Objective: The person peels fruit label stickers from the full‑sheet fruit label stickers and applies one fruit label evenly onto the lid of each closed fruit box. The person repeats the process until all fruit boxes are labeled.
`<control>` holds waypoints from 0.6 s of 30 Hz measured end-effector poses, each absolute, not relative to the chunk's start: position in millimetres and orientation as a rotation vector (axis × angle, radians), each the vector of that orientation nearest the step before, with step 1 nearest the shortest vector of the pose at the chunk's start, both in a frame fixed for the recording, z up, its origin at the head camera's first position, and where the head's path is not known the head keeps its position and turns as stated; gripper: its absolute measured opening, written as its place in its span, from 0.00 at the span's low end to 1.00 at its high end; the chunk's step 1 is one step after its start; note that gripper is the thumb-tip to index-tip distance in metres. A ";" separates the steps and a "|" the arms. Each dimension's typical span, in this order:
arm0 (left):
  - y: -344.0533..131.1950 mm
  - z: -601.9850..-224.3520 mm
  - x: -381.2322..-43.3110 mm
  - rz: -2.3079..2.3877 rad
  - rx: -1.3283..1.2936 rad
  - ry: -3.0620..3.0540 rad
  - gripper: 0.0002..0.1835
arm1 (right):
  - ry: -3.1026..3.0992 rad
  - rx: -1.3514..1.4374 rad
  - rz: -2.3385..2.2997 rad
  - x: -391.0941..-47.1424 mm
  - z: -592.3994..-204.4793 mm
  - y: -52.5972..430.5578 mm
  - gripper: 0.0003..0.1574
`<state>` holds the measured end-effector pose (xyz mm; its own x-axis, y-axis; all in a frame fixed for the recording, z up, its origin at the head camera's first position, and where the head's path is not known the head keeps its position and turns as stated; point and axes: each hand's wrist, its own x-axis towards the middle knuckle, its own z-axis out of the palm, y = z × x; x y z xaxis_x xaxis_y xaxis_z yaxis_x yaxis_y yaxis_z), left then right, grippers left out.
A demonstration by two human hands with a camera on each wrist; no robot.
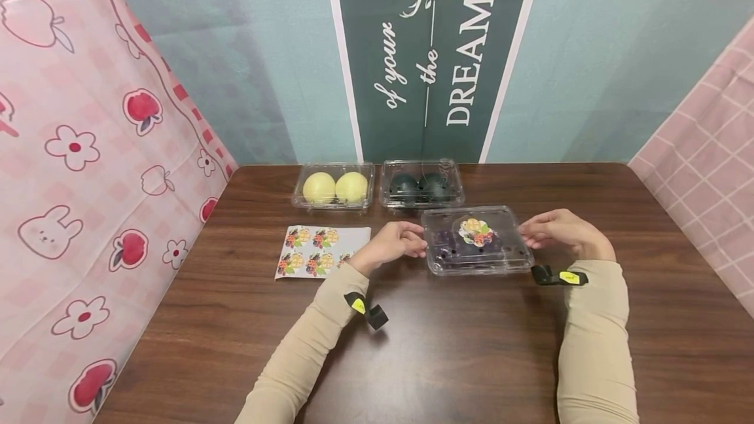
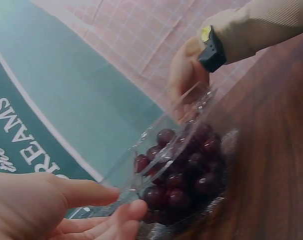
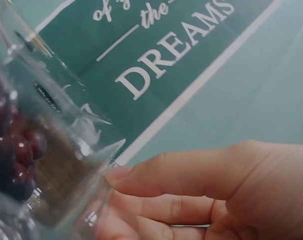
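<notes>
A clear plastic clamshell box (image 1: 508,231) of dark red grapes (image 2: 176,196) is between the two hands, its lid down. A fruit-printed sticker (image 1: 476,233) lies on the middle of the lid. At the box's left edge, the left hand (image 1: 396,244) pinches the rim between thumb and fingers. The right hand (image 1: 562,231) holds the opposite edge, and the right wrist view shows its thumb (image 3: 141,175) on the rim with fingers below. Whether the box rests fully on the table cannot be told.
Behind stand a clear box (image 1: 370,196) with two pale yellow round fruits and another clear box (image 1: 458,198) with two dark round ones. A sticker sheet (image 1: 353,235) lies left, partly behind the left hand. Curtains border the brown table (image 1: 448,345).
</notes>
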<state>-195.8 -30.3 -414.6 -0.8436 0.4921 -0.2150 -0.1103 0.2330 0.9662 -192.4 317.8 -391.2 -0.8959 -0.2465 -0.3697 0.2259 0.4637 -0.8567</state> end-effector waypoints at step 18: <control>-2.7 -431.6 -183.8 1.848 0.314 1.988 0.21 | 2.265 0.039 -1.444 -188.3 -391.5 339.6 0.13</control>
